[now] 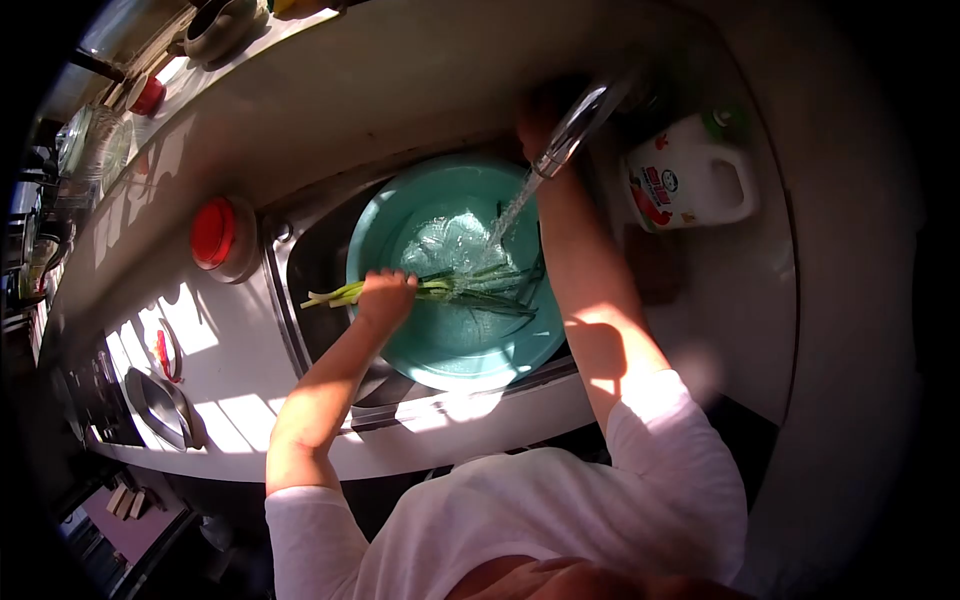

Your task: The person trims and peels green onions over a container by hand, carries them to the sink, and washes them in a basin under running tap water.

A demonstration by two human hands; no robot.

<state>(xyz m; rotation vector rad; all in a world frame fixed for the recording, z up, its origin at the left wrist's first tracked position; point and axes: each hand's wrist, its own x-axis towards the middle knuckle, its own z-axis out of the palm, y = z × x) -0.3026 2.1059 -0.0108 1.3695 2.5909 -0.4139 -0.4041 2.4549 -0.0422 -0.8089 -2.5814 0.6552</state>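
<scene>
My left hand (388,296) is closed around a bunch of green onions (455,288), whose pale ends stick out to the left past the rim of a teal basin (400,358). Their green leaves lie over the water in the basin, which sits in a metal sink (312,262). From the chrome faucet (575,130) a stream of water runs into the basin. My right hand (540,130) reaches to the far side, behind the faucet; it is dark and partly hidden there, so its fingers cannot be made out.
A white jug (690,178) with a green cap stands right of the faucet. Left of the sink is a red-lidded jar (222,240). A metal dish (158,408) and a red-handled item (163,352) lie farther left. A pot (220,32) sits on the upper ledge.
</scene>
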